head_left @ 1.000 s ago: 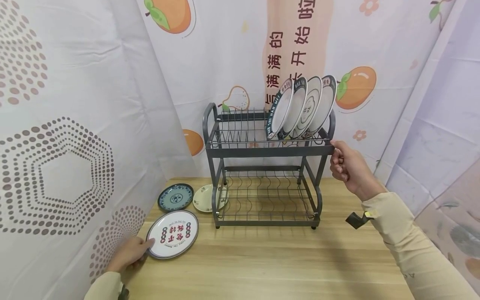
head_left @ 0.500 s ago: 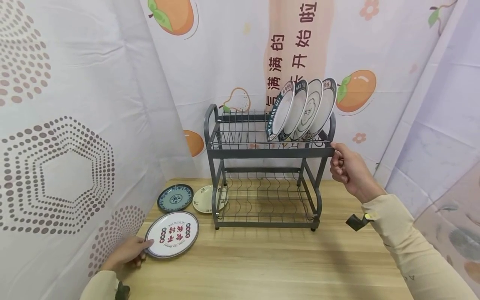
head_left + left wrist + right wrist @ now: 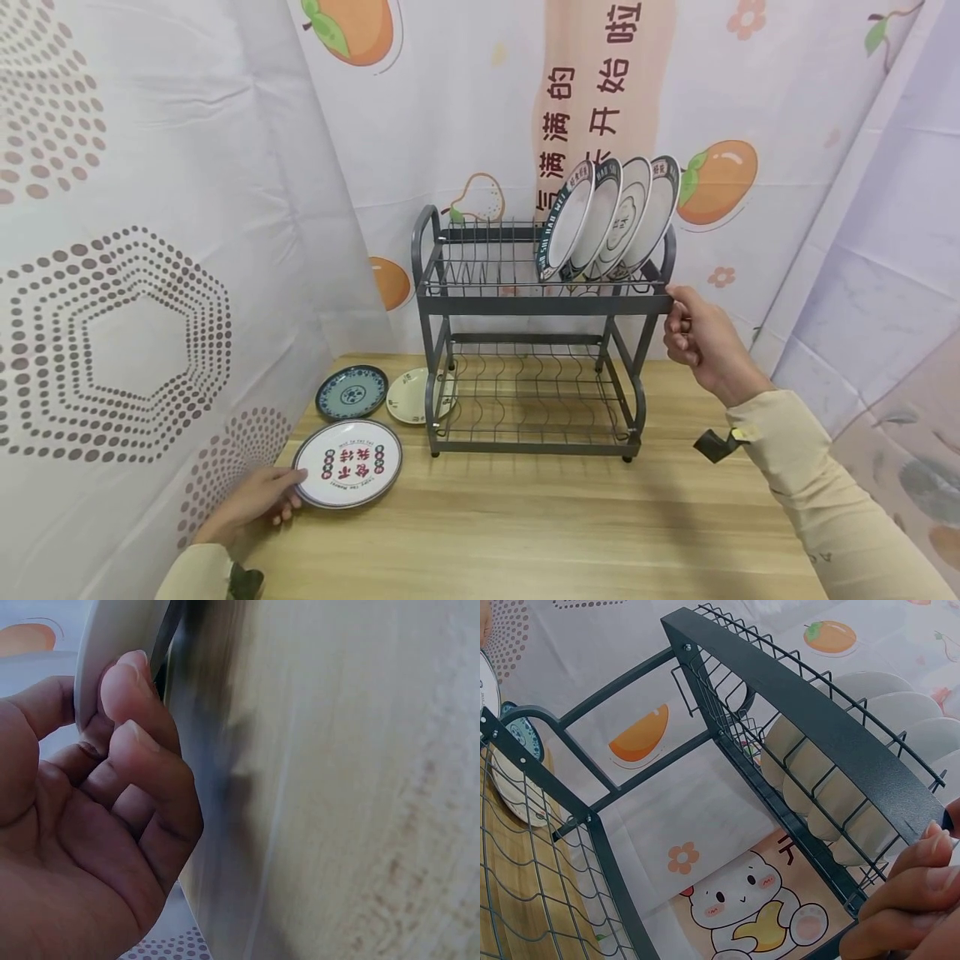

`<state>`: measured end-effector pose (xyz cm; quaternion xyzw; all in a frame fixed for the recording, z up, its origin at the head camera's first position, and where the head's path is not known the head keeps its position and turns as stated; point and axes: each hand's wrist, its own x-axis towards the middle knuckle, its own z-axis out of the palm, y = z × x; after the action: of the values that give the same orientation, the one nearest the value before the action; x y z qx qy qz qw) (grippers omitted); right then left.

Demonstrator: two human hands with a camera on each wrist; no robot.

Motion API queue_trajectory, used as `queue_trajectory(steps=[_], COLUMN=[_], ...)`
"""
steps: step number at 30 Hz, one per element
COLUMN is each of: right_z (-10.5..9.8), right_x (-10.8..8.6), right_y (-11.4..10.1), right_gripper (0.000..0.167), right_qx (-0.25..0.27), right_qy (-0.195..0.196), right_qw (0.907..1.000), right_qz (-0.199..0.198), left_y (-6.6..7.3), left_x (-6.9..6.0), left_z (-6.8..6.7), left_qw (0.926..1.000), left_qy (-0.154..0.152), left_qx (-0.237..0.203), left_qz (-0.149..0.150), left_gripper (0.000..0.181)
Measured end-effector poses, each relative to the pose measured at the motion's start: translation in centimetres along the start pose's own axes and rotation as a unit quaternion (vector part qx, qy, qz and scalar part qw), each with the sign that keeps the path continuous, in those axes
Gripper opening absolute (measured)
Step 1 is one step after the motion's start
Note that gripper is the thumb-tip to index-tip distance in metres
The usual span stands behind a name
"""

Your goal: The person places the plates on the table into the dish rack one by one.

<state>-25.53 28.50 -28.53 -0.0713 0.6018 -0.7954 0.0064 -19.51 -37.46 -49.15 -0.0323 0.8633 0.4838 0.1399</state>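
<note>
My left hand (image 3: 258, 500) pinches the left rim of a round white plate (image 3: 347, 487) with red and dark lettering, at the front left. In the left wrist view, the thumb is on one face of this plate (image 3: 112, 637) and curled fingers (image 3: 135, 690) are on the other. My right hand (image 3: 705, 342) grips the upper right front corner of a dark grey two-tier dish rack (image 3: 543, 305). Several plates (image 3: 566, 221) with dark-patterned rims lean side by side in the right part of its top tier. The right wrist view shows only some of the right fingers (image 3: 922, 877).
A blue patterned plate (image 3: 352, 392) and a cream plate (image 3: 408, 398) lie on the wooden table (image 3: 525, 525) left of the rack. The cream one is partly behind the rack's leg. Printed curtains (image 3: 150, 208) hang close on the left, back and right.
The left thumb lies closer to the white plate's rim, and that plate's near edge appears slightly higher. The right hand keeps its grip on the rack corner. The head view has shifted slightly.
</note>
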Motion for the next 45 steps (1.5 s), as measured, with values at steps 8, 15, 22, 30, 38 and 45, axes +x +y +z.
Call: queue_trajectory(steps=[8,15,22,30,38,45], right_z=[0.0,0.0,-0.1,0.0,0.1,0.0], right_x=[0.0,0.0,-0.1,-0.1,-0.1,-0.1], right_y=[0.0,0.0,0.2,0.0,-0.1,0.0], right_gripper=[0.051,0.050,0.051,0.051,0.051,0.051], right_qx=[-0.003,0.002,0.004,0.004,0.011,0.007], right_qy=[-0.003,-0.004,-0.005,-0.005,-0.005,-0.006], right_qw=[1.0000,1.0000,1.0000,1.0000,0.9999,1.0000], right_qz=[0.004,0.000,-0.004,-0.006,-0.005,-0.003], left_y=[0.3,0.9,1.2,1.5,1.9,2.9], left_x=[-0.4,-0.6,-0.6,-0.5,-0.7,-1.2], left_z=[0.1,0.5,0.9,1.4,0.8,1.1], left_qw=[0.9999,0.9986,0.9966,0.9942,0.9934,0.9893], left_qy=[0.012,0.046,0.072,0.096,0.059,0.071], left_qx=[-0.009,-0.027,-0.040,-0.045,-0.099,-0.126], left_qz=[0.007,-0.001,-0.008,-0.018,0.007,0.016], left_gripper=[0.037,0.032,0.029,0.030,0.035,0.035])
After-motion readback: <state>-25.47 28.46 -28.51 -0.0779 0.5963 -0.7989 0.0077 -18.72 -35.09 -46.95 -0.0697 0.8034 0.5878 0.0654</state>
